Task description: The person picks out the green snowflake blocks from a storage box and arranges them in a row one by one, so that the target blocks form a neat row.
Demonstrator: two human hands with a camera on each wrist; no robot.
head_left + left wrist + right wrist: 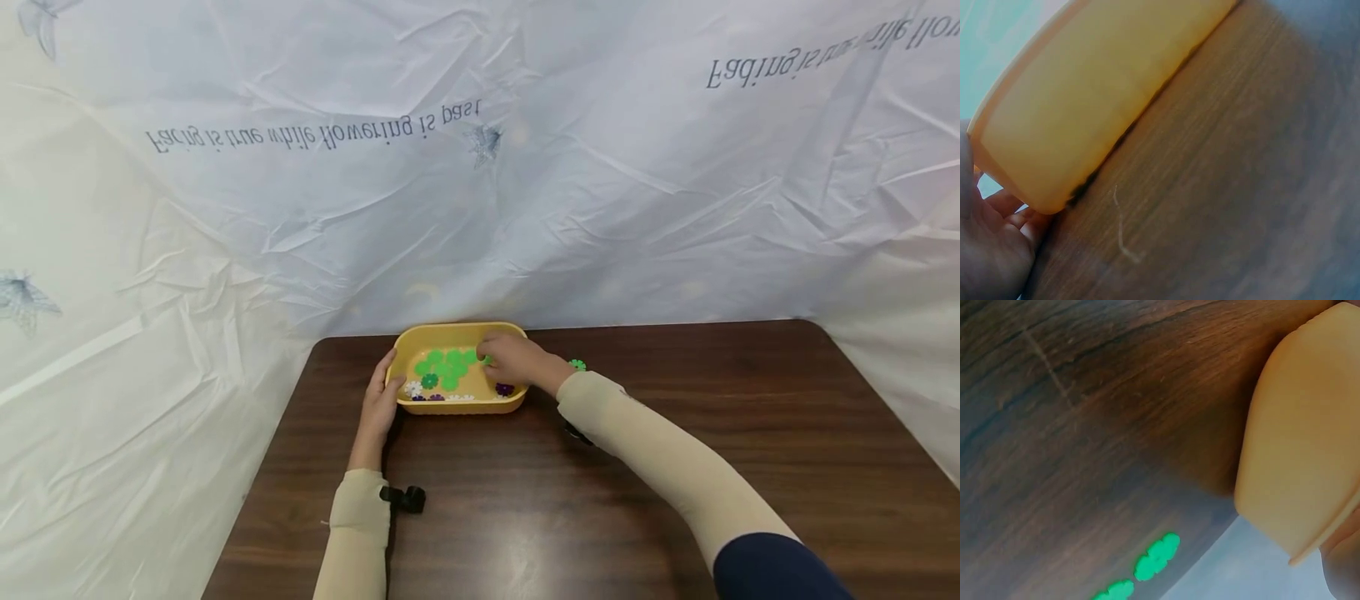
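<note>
The left hand (381,406) rests open-fingered against the left end of the yellow tray (450,407) on the wooden table (675,433). Over the tray, the right hand (512,360) pinches a green flower piece (486,360).

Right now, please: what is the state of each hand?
Left hand: open, resting against the left end of the yellow tray.
Right hand: over the tray, pinching a green flower piece.

1. My head view looks forward and down, from well back, onto both hands at the yellow tray (459,406).
2. My left wrist view sits close against the tray's outer wall (1085,106), beside the left hand (991,244).
3. My right wrist view, equally close, shares that tray (1300,456) and the wooden table (1085,456).
</note>
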